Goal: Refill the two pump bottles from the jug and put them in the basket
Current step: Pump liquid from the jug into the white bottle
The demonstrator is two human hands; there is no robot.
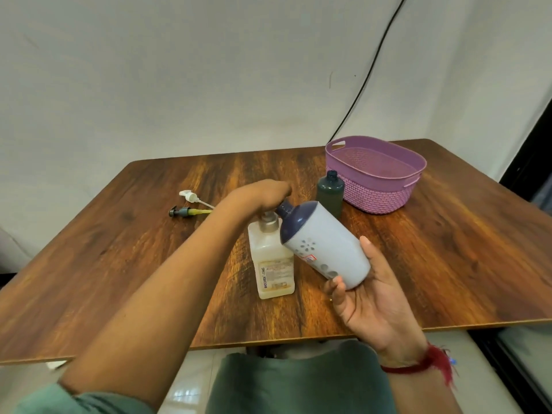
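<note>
Left hand (263, 194) is reaching over the jug (270, 258), fingers curling down around its cap, gripping it. The jug is standing upright mid-desk and yellowish liquid is showing through its translucent lower part; can't tell the exact level. Right hand (367, 300) is holding the white bottle (325, 243) off the desk (134, 234), fingers (337, 289) wrapping its base. The bottle is tilting, its navy neck pointing up-left and nearly touching the jug's cap. Its body is opaque, so I can't tell the contents. The green bottle (330, 194) is standing upright, neck open, just beside the near-left wall of the purple basket (379, 192); it's too dark to read a fill level. The basket is sitting at the far right of the desk. Two pump heads, white pump (191, 196) and dark pump (183, 211), are lying side by side at far left, well apart from both bottles.
</note>
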